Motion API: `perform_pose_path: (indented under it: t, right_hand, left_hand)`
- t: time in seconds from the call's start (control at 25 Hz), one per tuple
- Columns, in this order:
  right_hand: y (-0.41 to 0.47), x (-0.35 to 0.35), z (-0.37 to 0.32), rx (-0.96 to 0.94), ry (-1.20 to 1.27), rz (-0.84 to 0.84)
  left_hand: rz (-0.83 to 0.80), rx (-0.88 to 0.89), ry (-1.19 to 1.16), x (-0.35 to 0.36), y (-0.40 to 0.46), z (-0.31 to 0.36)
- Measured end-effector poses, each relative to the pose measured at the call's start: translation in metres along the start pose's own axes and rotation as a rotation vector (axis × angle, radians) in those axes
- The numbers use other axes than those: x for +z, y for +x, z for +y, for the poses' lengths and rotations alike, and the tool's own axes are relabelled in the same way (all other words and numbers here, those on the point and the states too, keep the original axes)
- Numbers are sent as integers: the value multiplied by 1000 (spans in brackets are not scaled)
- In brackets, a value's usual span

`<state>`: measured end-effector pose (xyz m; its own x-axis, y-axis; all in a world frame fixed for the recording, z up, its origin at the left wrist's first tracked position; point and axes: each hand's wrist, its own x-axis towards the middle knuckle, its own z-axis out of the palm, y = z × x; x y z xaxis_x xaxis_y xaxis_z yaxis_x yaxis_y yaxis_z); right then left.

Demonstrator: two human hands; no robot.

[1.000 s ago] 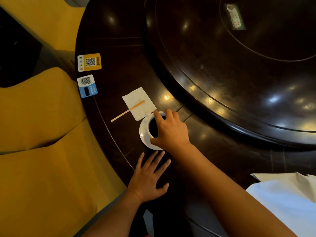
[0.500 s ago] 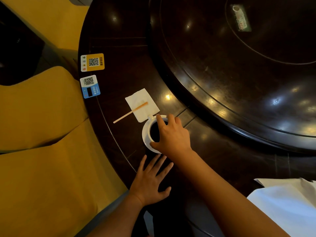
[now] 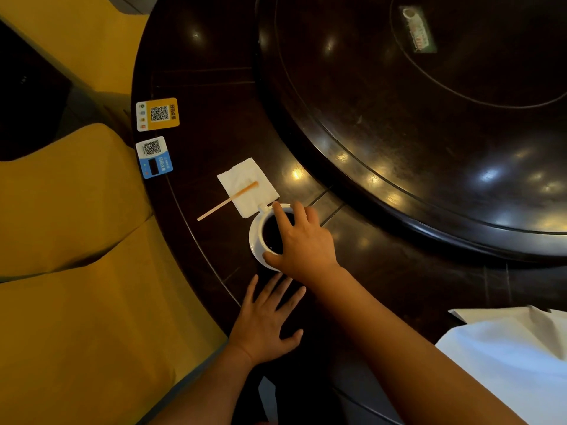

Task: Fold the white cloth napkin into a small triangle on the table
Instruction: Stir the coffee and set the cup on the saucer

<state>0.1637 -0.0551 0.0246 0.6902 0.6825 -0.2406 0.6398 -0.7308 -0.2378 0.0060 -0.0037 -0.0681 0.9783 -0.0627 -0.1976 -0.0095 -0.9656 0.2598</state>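
Glossy dark wood table [image 3: 214, 87]; matt white cloth napkin [image 3: 506, 357]; smooth white ceramic cup [image 3: 256, 240].

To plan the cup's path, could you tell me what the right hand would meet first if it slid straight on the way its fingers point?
Probably the small paper napkin and the wooden stirrer on it, just beyond the cup that the right hand grips.

left hand [image 3: 266, 321]: flat, fingers spread | right hand [image 3: 302, 240]: fingers curled, gripping
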Motion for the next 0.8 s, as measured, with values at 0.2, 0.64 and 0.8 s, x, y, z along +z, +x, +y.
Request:
perform_pose_path:
  t: [0.2, 0.64, 0.8]
  right_hand:
    - [-19, -3, 7, 12, 52, 49]
    - [-265, 50, 117, 475, 67, 406]
    - [-350, 83, 156, 772, -43, 267]
  left_hand:
    - [-63, -5, 8, -11, -2, 6]
    - [-19, 140, -38, -49, 32, 112]
    - [-100, 454, -6, -31, 53, 190]
